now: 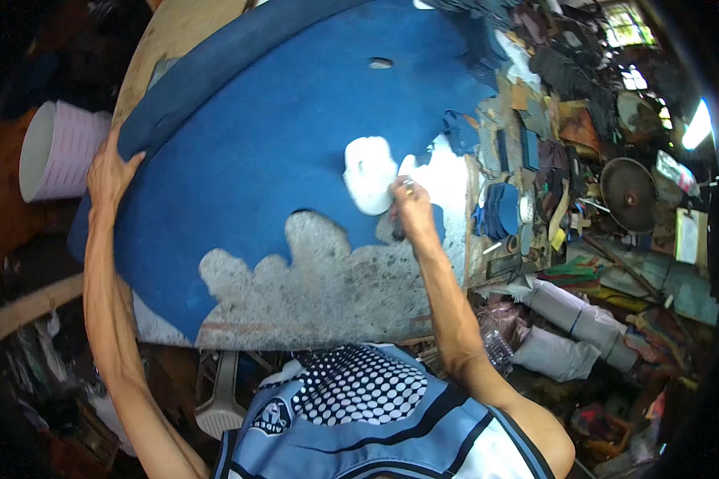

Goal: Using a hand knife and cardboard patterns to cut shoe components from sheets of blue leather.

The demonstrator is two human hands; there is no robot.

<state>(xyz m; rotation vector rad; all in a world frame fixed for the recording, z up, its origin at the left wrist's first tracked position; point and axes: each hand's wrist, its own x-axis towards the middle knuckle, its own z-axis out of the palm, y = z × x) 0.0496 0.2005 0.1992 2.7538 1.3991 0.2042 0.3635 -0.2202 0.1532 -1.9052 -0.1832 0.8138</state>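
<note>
The left hand (110, 176) touches the rolled edge of the blue sheet (240, 172), spread over the grey table (319, 295); I cannot tell if it grips. The right hand (412, 203) is curled just beside 1 white piece (369, 176) on this sheet, its grasp unclear to me

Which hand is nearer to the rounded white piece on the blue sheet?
Right. The right hand is close beside the white piece, on its right; the left hand is farther off, at the left edge of the blue sheet.

right hand (411, 205) — grip unclear | blue sheet (240, 160) — top cut off
</note>
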